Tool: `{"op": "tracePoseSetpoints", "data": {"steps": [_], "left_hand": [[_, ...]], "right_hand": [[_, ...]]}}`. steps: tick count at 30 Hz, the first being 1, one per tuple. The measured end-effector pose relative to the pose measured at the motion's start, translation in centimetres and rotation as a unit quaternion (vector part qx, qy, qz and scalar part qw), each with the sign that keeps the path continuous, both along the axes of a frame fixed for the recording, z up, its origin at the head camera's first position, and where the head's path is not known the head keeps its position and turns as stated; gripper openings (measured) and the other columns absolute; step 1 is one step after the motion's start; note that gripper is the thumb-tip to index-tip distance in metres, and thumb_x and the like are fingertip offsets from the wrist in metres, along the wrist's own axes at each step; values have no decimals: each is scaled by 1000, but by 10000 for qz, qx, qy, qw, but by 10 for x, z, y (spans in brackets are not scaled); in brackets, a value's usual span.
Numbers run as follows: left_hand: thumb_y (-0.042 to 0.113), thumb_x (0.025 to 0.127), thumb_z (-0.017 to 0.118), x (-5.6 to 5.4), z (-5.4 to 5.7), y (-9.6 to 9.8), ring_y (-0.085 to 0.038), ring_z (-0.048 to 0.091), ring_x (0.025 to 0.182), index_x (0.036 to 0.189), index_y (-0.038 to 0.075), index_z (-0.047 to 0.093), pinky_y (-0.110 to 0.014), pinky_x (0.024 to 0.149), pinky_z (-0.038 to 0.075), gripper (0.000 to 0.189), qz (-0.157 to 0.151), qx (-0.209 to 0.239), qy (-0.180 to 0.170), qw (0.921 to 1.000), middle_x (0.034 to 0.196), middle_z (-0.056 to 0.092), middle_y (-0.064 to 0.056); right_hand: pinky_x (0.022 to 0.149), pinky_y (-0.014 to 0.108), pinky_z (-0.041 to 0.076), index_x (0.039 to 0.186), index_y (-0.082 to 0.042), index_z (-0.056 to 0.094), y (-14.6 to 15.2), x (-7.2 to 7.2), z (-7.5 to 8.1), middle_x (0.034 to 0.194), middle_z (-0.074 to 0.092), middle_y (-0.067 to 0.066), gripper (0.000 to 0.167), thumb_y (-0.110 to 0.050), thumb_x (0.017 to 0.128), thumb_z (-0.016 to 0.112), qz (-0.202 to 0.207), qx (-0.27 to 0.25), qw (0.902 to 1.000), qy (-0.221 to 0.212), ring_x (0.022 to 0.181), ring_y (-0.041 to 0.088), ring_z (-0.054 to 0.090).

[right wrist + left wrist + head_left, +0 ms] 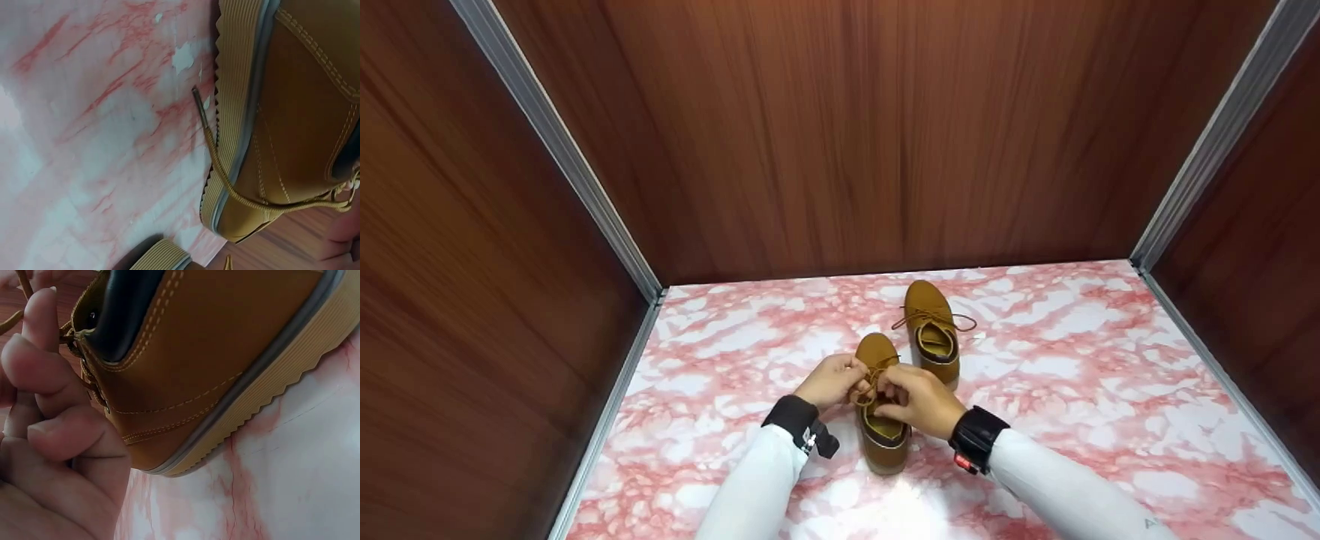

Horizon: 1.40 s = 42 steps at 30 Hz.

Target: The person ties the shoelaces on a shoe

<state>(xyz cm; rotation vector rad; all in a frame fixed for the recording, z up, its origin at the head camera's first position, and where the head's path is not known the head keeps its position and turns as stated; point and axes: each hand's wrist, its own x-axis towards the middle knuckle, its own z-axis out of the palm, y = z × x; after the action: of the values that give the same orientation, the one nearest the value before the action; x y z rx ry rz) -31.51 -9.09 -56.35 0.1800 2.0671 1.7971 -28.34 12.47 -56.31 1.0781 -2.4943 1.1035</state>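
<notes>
A tan lace-up shoe (883,454) stands between my hands, its toe pointing away from me. My left hand (837,380) is over the left side of its laces, thumb and fingers pinching the shoelace (23,284). From the right, my right hand (921,399) pinches the lace too, its fingers curled above the shoe's opening. In the right wrist view one lace end (239,197) hangs loose down the shoe's side, with its tip over the sole edge. Only a sliver of the right hand shows there. My fingers hide most of the knot area.
The matching shoe (928,301) stands just beyond and to the right, its laces tied in a bow. Both shoes are on a red-and-white marbled surface (1072,390). Wood-grain panels (840,135) with metal edge strips close it in at the back and both sides.
</notes>
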Motion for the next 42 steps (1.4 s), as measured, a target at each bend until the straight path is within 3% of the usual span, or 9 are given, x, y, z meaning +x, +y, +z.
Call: {"op": "tracePoseSetpoints", "data": {"steps": [9, 15, 22, 31, 38, 42], "left_hand": [[14, 106, 54, 0, 0, 0, -3, 53, 56, 91, 8, 62, -18, 51, 40, 18, -28, -152, 261, 9995, 73, 66, 6], [14, 106, 53, 0, 0, -1, -4, 55, 56, 92, 7, 62, -19, 50, 40, 18, -64, -126, 237, 9996, 73, 67, 5], [12, 105, 52, -1, -1, -3, -6, 57, 55, 98, 5, 62, -18, 51, 40, 14, -98, -156, 236, 9996, 71, 73, 2], [11, 97, 52, -3, -2, -7, -8, 53, 51, 87, 12, 57, -19, 48, 37, 11, 214, -339, 412, 9983, 61, 64, 3], [13, 95, 50, -4, -5, -11, -12, 52, 54, 90, -8, 56, -20, 49, 39, 22, 338, -672, 840, 9936, 65, 54, 0], [11, 94, 50, -3, -6, -16, -13, 52, 56, 77, 5, 53, -22, 55, 44, 18, 362, -860, 1116, 9894, 64, 53, 3]], "right_hand": [[68, 21, 56, 104, -17, 78, -5, 2, -1, 89, 70, -1, 24, -15, 83, 88, 394, -98, 9977, 540, 77, 10, 64], [67, 19, 56, 96, -15, 76, -4, 0, -6, 90, 71, -1, 18, -4, 84, 84, 390, -298, 9950, 871, 77, 11, 66], [60, 20, 52, 88, -14, 67, 7, -3, -4, 79, 64, -2, 20, 2, 82, 77, -78, -736, 9969, 275, 69, 5, 58], [53, 20, 45, 79, -19, 66, 21, -11, 9, 69, 57, -9, 19, -22, 93, 80, -864, -747, 9911, -682, 59, -1, 48], [55, 21, 40, 74, -21, 66, 28, -19, 17, 65, 54, -11, 25, -26, 96, 77, -1508, -489, 9844, -762, 58, 2, 46], [56, 22, 42, 73, -21, 66, 31, -20, 18, 63, 57, -10, 26, -23, 96, 77, -1865, -312, 9801, -611, 57, 4, 48]]}}
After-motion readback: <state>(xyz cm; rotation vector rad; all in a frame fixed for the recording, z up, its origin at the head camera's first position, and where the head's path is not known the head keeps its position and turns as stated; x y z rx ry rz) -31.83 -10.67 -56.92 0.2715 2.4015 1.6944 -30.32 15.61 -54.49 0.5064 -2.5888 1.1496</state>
